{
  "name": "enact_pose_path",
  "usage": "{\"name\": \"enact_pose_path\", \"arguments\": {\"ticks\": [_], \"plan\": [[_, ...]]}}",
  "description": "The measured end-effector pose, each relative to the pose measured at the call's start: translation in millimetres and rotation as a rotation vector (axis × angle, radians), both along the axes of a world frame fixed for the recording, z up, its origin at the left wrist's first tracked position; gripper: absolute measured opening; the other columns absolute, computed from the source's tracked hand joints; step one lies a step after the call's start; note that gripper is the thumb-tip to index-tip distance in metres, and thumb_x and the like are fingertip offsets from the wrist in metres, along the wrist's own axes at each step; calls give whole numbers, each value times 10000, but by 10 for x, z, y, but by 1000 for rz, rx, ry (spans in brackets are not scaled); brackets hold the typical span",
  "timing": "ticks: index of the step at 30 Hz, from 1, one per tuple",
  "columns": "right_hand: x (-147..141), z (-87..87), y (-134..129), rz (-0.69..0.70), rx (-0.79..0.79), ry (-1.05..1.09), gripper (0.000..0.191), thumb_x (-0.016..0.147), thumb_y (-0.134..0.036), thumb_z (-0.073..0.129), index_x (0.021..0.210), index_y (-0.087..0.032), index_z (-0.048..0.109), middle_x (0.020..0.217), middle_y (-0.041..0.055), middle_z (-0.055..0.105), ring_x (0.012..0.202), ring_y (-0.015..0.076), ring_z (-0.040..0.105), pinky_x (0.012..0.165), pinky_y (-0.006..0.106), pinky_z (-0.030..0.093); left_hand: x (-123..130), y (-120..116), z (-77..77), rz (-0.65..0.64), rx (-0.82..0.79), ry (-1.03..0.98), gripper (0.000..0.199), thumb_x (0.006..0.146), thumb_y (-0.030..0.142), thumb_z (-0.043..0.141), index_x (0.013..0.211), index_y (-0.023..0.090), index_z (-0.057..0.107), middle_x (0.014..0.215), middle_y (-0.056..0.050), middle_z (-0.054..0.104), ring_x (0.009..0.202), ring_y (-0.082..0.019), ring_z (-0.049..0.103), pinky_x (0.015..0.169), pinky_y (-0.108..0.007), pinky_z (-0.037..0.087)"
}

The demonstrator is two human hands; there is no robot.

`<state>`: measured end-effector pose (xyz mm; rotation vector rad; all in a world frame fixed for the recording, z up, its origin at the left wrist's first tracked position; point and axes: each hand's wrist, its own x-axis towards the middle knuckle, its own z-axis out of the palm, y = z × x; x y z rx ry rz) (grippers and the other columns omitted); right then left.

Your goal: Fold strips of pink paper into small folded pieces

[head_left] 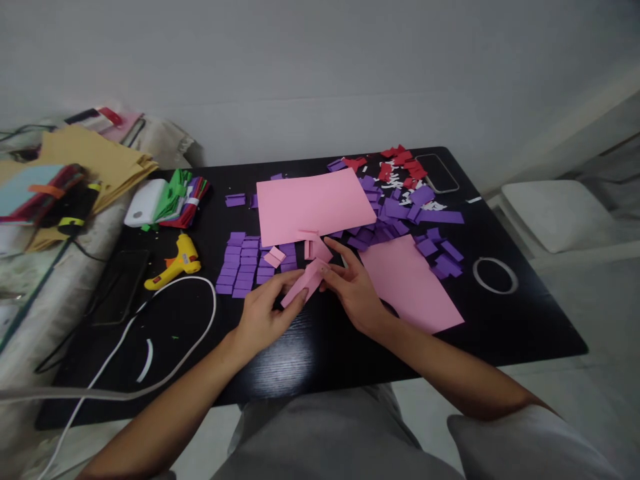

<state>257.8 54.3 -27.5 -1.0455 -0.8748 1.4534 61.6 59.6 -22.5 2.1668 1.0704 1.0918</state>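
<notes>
A pink paper strip [304,283] is held between both hands above the black table. My left hand [267,303] pinches its lower end with thumb and fingers. At the upper end, my right hand [353,290] is closed on the same strip, its index finger raised and stretched forward. Just beyond the fingers lie small folded pink pieces [309,250]; another folded pink piece [275,257] rests on the purple ones. A large pink sheet [313,203] lies behind the hands. A second pink sheet [413,287] is partly under my right hand and forearm.
Folded purple pieces [243,263] sit in rows at left; more purple pieces [395,210] are heaped at right near red pieces [403,163] and white scraps. A yellow glue gun [177,261], a white cable [213,300] and a clear ring [495,275] lie on the black table [520,327].
</notes>
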Motion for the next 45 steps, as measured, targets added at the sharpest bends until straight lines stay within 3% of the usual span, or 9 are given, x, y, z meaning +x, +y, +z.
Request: {"name": "enact_pose_path", "arguments": {"ticks": [9, 12, 15, 19, 23, 29, 36, 41, 45], "plan": [[-58, -20, -20, -78, -67, 38, 692, 719, -276, 882, 1340, -306, 579, 861, -35, 740, 800, 181, 728, 763, 336, 621, 37, -28, -31, -26, -15, 116, 291, 946, 234, 676, 1231, 207, 624, 1023, -37, 792, 780, -148, 759, 682, -242, 594], [-73, -24, -29, -50, -102, 97, 680, 751, -285, 859, 1363, -308, 564, 895, -28, 762, 843, 184, 749, 797, 341, 631, 41, -28, -46, -24, -15, 126, 263, 943, 241, 677, 1197, 208, 620, 965, -26, 783, 725, -139, 741, 628, -231, 568], [-76, -27, -28, 27, -155, 173, 679, 829, -331, 799, 1439, -308, 501, 1072, 17, 789, 985, 207, 767, 922, 400, 633, 49, -30, -45, -43, -38, 112, 262, 939, 230, 670, 1193, 212, 607, 928, -14, 775, 727, -138, 742, 631, -228, 567], [-68, -29, -27, 23, -87, 99, 625, 852, -322, 779, 1425, -319, 530, 1124, 24, 779, 1081, 218, 763, 1027, 436, 609, 69, -43, -27, -57, -71, 97, 263, 943, 221, 656, 1198, 215, 597, 903, -5, 771, 719, -132, 741, 644, -224, 571], [-66, -28, -37, -30, -8, -9, 546, 827, -288, 798, 1336, -303, 602, 1191, 30, 747, 1090, 224, 770, 993, 406, 630, 81, -57, -9, -72, -90, 86, 205, 949, 223, 642, 1148, 217, 596, 828, 17, 757, 673, -124, 729, 614, -216, 558], [-89, -34, -73, -52, 110, -141, 510, 851, -270, 764, 1330, -277, 590, 1368, 84, 680, 1091, 226, 771, 997, 408, 631, 64, -59, 0, -84, -188, 84, 175, 943, 222, 620, 1113, 222, 581, 773, 29, 740, 648, -129, 723, 569, -213, 539], [-69, -61, -57, -16, 73, -155, 550, 849, -274, 774, 1344, -273, 534, 1121, 59, 760, 1056, 241, 782, 952, 423, 655, 47, -42, -18, -49, -179, 69, 162, 929, 185, 613, 1084, 224, 588, 897, 3, 762, 723, -136, 737, 668, -239, 572], [-59, -55, -44, -36, 94, -127, 544, 824, -289, 799, 1307, -278, 550, 1390, 81, 649, 1064, 230, 780, 953, 396, 653, 40, -28, -18, 4, -136, 89, 107, 964, 233, 624, 1067, 209, 640, 939, -21, 758, 776, -146, 731, 727, -260, 578], [-56, -41, -38, -37, 124, -149, 519, 829, -297, 800, 1294, -283, 571, 1412, 79, 628, 1073, 224, 774, 958, 388, 640, 41, -12, -10, 19, -103, 83, 116, 981, 260, 638, 1067, 196, 681, 947, -36, 758, 780, -147, 723, 737, -264, 576]]}}
